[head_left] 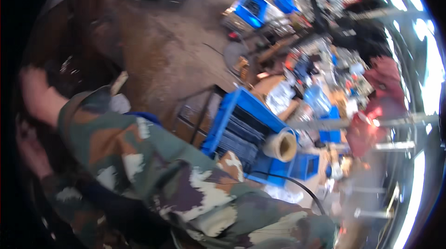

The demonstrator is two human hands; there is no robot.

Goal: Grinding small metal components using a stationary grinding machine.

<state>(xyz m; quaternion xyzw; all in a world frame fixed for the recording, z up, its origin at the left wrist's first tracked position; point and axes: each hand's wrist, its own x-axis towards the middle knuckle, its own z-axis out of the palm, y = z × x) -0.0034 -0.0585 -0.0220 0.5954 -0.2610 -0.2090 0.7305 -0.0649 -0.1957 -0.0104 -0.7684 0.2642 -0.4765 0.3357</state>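
Motion smears much of this tilted picture. My right arm, in a camouflage sleeve (186,184), stretches from the lower right to the far left. Bare skin beyond its cuff appears to be my right hand (42,93), against dark clothing (69,40); its fingers cannot be made out. Lower at the left rim, my left hand (32,151) shows blurred above another camouflage sleeve (69,209). Whether either hand holds anything is unclear. A pale strip (119,83) and a whitish rounded patch (120,103) lie by the right sleeve's upper edge.
Beyond my arm stands a blue crate (220,119) with dark ribbed pieces (241,133) and a cream-coloured roll (281,146). A black cable (304,187) curves beside it. Mixed scrap and plastic (318,100) spread behind, with more blue bins (251,7). A person in red (383,96) is at the right.
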